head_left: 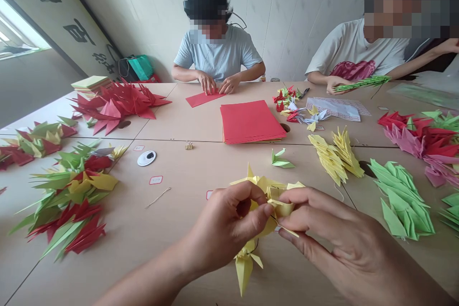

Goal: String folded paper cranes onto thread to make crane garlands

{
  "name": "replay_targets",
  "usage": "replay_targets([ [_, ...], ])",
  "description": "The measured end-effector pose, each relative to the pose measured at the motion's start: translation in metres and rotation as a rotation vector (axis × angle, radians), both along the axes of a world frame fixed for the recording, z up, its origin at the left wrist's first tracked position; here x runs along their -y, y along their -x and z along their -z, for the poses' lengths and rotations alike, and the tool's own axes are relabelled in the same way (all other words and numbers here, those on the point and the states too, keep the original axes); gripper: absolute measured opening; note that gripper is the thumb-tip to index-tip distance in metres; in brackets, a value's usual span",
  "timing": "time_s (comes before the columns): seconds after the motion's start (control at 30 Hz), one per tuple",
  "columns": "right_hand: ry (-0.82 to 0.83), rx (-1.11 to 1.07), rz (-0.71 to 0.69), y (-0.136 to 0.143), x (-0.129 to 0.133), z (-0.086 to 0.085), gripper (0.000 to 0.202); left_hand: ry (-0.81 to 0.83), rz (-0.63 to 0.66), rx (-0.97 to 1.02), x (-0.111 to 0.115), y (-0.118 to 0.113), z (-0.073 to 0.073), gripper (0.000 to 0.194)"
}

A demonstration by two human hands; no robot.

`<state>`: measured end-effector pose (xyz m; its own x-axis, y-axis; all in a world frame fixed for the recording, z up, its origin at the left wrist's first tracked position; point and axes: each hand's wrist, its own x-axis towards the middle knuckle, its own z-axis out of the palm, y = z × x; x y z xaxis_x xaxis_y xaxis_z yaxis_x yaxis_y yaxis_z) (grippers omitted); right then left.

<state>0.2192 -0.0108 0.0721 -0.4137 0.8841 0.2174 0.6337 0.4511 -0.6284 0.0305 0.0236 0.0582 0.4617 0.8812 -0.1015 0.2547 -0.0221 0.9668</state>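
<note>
Both hands meet above the near middle of the table at a yellow paper crane (pixel 282 207). My left hand (pixel 234 220) pinches its left side between thumb and forefinger. On the other side, my right hand (pixel 322 229) grips it with thumb and fingers, partly covering it. More yellow folded paper cranes (pixel 244 267) lie behind and below the hands, with bits of dark thread among them; how they join is hidden. Just beyond the hands sits a small light green paper crane (pixel 281 158).
Red paper sheets (pixel 253 122) are stacked mid-table. Yellow (pixel 335 155) and green (pixel 403 201) crane bundles lie right, a multicoloured pile (pixel 77 191) left. A googly eye (pixel 147 158) and binder clip (pixel 189 145) lie between. Opposite, one person (pixel 218 52) folds red paper; another (pixel 353 52) holds green strips.
</note>
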Motion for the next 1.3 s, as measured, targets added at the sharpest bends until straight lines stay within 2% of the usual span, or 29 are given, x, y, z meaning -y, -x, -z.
replay_targets([
  [0.17,-0.019,0.013,-0.02,0.0023,0.0008,-0.0029,0.017,0.0,0.009,-0.019,0.0023,0.0006,-0.0013,0.017],
  [0.3,-0.054,-0.021,-0.011,0.0038,-0.001,-0.0047,0.016,0.107,0.038,0.059,0.0011,0.0013,0.0001,0.021],
  [0.53,-0.033,0.003,-0.001,0.0008,0.0008,-0.0045,0.014,0.141,-0.012,0.083,-0.0007,0.0023,-0.0004,0.025],
  [0.77,-0.046,0.015,0.025,0.0009,0.0009,-0.0026,0.012,0.126,-0.059,0.067,0.0026,0.0014,-0.0002,0.019],
  [1.0,-0.129,0.0,0.055,0.0025,-0.0007,-0.0004,0.015,0.157,-0.101,0.068,0.002,-0.0018,-0.0022,0.019],
  [1.3,-0.312,0.018,0.092,0.0094,-0.0006,0.002,0.015,0.247,-0.066,0.269,0.0017,0.0005,0.0005,0.024],
])
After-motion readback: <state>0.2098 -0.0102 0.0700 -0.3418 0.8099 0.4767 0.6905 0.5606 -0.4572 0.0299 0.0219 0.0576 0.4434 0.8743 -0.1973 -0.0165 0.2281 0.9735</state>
